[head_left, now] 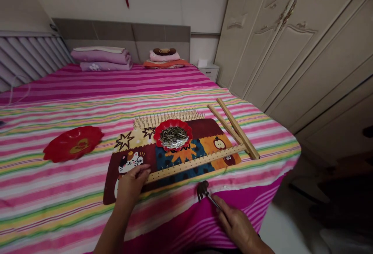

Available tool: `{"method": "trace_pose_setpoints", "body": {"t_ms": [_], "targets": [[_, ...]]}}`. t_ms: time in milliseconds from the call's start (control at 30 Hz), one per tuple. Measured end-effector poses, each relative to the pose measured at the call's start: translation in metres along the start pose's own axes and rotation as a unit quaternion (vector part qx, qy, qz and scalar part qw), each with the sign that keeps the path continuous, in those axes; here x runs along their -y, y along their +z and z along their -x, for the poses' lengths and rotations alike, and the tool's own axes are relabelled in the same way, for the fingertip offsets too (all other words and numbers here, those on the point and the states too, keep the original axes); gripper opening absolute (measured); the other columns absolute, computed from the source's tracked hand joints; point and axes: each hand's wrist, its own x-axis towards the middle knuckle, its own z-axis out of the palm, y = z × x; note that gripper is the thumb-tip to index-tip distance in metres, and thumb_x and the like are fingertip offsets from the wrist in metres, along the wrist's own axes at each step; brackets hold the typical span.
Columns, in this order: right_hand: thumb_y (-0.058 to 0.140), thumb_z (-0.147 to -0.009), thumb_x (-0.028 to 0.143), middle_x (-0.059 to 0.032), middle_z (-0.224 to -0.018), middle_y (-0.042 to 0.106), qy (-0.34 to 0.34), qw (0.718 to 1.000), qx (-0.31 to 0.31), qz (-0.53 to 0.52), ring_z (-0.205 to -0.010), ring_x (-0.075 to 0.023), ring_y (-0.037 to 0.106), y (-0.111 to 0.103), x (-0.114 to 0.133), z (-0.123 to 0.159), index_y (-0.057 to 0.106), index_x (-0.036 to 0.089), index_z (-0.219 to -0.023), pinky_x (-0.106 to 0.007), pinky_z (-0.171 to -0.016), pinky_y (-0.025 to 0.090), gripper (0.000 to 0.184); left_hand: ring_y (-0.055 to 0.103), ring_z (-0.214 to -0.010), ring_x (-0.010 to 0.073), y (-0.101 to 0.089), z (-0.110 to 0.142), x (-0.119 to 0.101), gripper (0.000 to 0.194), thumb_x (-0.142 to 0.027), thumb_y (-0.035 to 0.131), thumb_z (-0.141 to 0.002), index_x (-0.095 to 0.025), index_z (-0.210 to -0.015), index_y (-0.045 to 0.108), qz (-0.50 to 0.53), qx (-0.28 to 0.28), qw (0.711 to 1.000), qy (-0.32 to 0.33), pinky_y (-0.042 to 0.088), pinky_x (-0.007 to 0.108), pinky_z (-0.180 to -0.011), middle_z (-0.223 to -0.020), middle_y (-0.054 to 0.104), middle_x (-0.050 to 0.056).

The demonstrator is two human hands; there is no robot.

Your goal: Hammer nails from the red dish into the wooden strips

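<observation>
My left hand [134,179] is closed at the left end of a long wooden strip [189,165], covering that end; any small thing between the fingertips is hidden. Small holes and several thin nails run along the strip, which lies slantwise over a patterned mat [112,180]. In my right hand [234,221] is a claw hammer [207,191], gripped by its handle, its dark head low in front of the mat and apart from the strip. Behind the strip, a red scalloped dish [159,137] holds a heap of loose nails [174,136].
Boards bristling with upright nails [169,117] lie behind the dish. Two bare wooden strips [237,129] rest at the right, meeting the nailed strip's far end. A red plate [72,144] sits left on the striped bedspread [72,191]. Wardrobe doors [279,44] stand beyond the bed's right edge.
</observation>
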Motion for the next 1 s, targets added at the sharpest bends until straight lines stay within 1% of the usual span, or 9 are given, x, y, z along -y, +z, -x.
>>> {"method": "trace_pose_setpoints", "body": {"t_ms": [100, 133, 300, 433, 567, 667, 767, 900, 1000], "targets": [[0.034, -0.09, 0.025, -0.0148, -0.105, 0.072, 0.003, 1.0, -0.003, 0.009, -0.085, -0.0248, 0.071, 0.0, 0.001, 0.0, 0.052, 0.013, -0.127, -0.033, -0.072, 0.056, 0.044, 0.062, -0.086, 0.0201, 0.001, 0.0, -0.001, 0.027, -0.045, 0.055, -0.063, -0.026, -0.074, 0.071, -0.025, -0.044, 0.997, 0.055, 0.045, 0.028, -0.075, -0.086, 0.07, 0.0], [0.034, -0.09, 0.025, -0.0145, -0.105, 0.072, 0.001, 1.0, -0.007, 0.01, -0.085, -0.0249, 0.071, 0.0, 0.001, 0.0, 0.052, 0.013, -0.127, -0.034, -0.072, 0.056, 0.043, 0.062, -0.088, 0.0205, 0.001, 0.001, -0.001, 0.027, -0.045, 0.055, -0.063, -0.026, -0.074, 0.071, -0.02, -0.047, 0.997, 0.061, 0.045, 0.028, -0.076, -0.088, 0.07, 0.0], [0.036, -0.089, 0.023, -0.011, -0.102, 0.074, -0.006, 1.0, -0.017, 0.01, -0.082, -0.0221, 0.072, 0.002, -0.001, 0.0, 0.051, 0.018, -0.129, -0.03, -0.072, 0.056, 0.044, 0.064, -0.078, 0.0197, 0.007, 0.005, 0.0, 0.03, -0.047, 0.06, -0.061, -0.026, -0.078, 0.071, 0.045, -0.001, 0.999, 0.004, 0.047, 0.027, -0.07, -0.078, 0.072, -0.001], [0.036, -0.088, 0.023, -0.0116, -0.105, 0.072, -0.005, 1.0, -0.016, 0.013, -0.086, -0.0225, 0.071, 0.002, -0.001, 0.0, 0.051, 0.018, -0.129, -0.032, -0.074, 0.056, 0.044, 0.064, -0.071, 0.0183, 0.017, 0.008, 0.001, 0.033, -0.048, 0.062, -0.06, -0.024, -0.081, 0.068, 0.102, 0.005, 0.995, -0.012, 0.048, 0.026, -0.065, -0.07, 0.07, -0.002], [0.036, -0.088, 0.023, -0.012, -0.107, 0.071, -0.004, 1.0, -0.013, 0.012, -0.087, -0.0234, 0.071, 0.002, -0.001, 0.0, 0.05, 0.018, -0.13, -0.033, -0.074, 0.056, 0.044, 0.065, -0.071, 0.0176, 0.026, 0.007, 0.002, 0.034, -0.048, 0.061, -0.061, -0.022, -0.082, 0.067, 0.131, -0.002, 0.991, -0.008, 0.048, 0.026, -0.066, -0.07, 0.07, -0.001], [0.036, -0.088, 0.023, -0.0121, -0.108, 0.071, -0.005, 1.0, -0.011, 0.009, -0.088, -0.0233, 0.071, 0.002, 0.0, 0.0, 0.05, 0.017, -0.13, -0.032, -0.074, 0.056, 0.044, 0.064, -0.07, 0.0166, 0.028, 0.008, 0.001, 0.031, -0.047, 0.06, -0.062, -0.023, -0.08, 0.067, 0.128, -0.019, 0.992, 0.002, 0.048, 0.025, -0.065, -0.071, 0.07, -0.002], [0.037, -0.088, 0.023, -0.012, -0.108, 0.071, -0.001, 1.0, -0.01, 0.001, -0.089, -0.0238, 0.07, 0.001, 0.001, 0.001, 0.05, 0.017, -0.13, -0.033, -0.075, 0.056, 0.044, 0.064, -0.07, 0.0163, 0.028, 0.01, -0.002, 0.026, -0.046, 0.06, -0.063, -0.024, -0.076, 0.067, 0.096, -0.029, 0.995, 0.014, 0.048, 0.025, -0.065, -0.07, 0.07, -0.003], [0.039, -0.088, 0.025, -0.0111, -0.11, 0.07, 0.007, 1.0, -0.009, -0.016, -0.091, -0.0236, 0.07, 0.002, 0.0, 0.002, 0.051, 0.02, -0.129, -0.033, -0.077, 0.055, 0.044, 0.063, -0.069, 0.0165, 0.029, 0.012, -0.002, 0.024, -0.045, 0.057, -0.065, -0.025, -0.074, 0.067, 0.055, -0.028, 0.998, 0.034, 0.047, 0.025, -0.063, -0.07, 0.07, -0.003], [0.038, -0.088, 0.026, -0.013, -0.11, 0.07, 0.012, 1.0, -0.006, -0.025, -0.092, -0.0241, 0.069, 0.001, -0.002, 0.002, 0.051, 0.017, -0.129, -0.033, -0.078, 0.054, 0.044, 0.063, -0.069, 0.0163, 0.031, 0.011, 0.0, 0.022, -0.044, 0.055, -0.066, -0.026, -0.072, 0.066, 0.049, -0.03, 0.996, 0.062, 0.046, 0.025, -0.064, -0.072, 0.071, -0.003]]}}
